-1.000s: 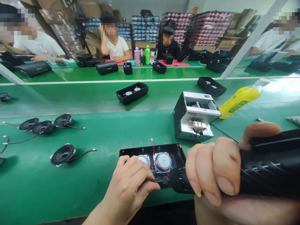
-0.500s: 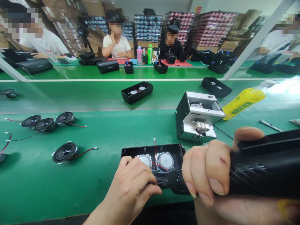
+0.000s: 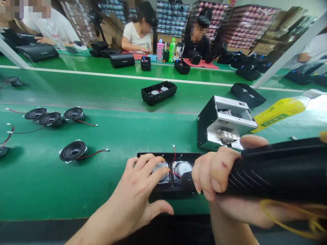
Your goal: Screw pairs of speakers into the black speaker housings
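Note:
A black speaker box (image 3: 176, 196) lies open near the bench's front edge, with two silver-backed speakers inside. My left hand (image 3: 140, 185) reaches over the left speaker (image 3: 162, 178), fingers spread and thumb held apart in front of the box. My right hand (image 3: 217, 172) is wrapped round a black electric screwdriver (image 3: 278, 168), which lies almost level. Its nose (image 3: 188, 182) is over the box beside the right speaker (image 3: 184, 167); the bit's tip cannot be made out. A thin red wire (image 3: 174, 154) with a white plug sticks up at the box's back wall.
A silver and black machine (image 3: 224, 122) stands behind my right hand, a yellow bottle (image 3: 278, 114) leaning beside it. Several loose speakers (image 3: 73, 150) lie on the left. Another open speaker box (image 3: 158, 93) is farther back. Several people sit across the bench.
My left hand has opened from a pinch near the screwdriver's tip and moved over the left speaker. The screwdriver has shifted slightly left and up. The whole view has turned a little.

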Tool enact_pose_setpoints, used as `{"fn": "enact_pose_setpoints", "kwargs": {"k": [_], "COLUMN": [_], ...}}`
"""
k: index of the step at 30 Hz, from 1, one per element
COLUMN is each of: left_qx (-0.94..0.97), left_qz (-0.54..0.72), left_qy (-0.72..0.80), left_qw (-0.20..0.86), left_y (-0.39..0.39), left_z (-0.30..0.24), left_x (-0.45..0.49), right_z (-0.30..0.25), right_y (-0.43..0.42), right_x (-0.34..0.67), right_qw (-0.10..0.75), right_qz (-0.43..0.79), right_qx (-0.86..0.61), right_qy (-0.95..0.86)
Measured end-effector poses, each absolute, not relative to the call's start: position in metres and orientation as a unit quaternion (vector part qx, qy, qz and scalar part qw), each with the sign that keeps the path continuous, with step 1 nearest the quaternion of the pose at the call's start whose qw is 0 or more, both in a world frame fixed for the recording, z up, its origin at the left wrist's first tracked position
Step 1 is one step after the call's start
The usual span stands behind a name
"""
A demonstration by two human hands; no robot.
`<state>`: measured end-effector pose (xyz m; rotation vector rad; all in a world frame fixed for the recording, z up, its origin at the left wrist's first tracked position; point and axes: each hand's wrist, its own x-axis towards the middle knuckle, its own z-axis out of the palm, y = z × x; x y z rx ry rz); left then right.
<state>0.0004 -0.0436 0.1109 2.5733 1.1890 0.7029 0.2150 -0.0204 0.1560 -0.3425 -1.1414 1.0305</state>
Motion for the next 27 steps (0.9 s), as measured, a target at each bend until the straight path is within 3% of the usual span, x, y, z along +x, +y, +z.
{"fn": "enact_pose_setpoints", "kwargs": {"k": [6, 27], "left_qx": [0.885, 0.881], "left_qz": [0.184, 0.198], "left_qy": [0.422, 0.417], "left_qw": [0.07, 0.107], "left_y": [-0.041, -0.038], "left_z": [0.105, 0.095], "left_x": [-0.017, -0.019], "right_z": [0.134, 0.129], "right_y": [-0.011, -0.006], "right_x": [0.208, 0.197], "right_qw": [0.699, 0.683], "right_qz": [0.503, 0.499], "right_qx": [-0.185, -0.195], "right_qy": [-0.474, -0.497]}}
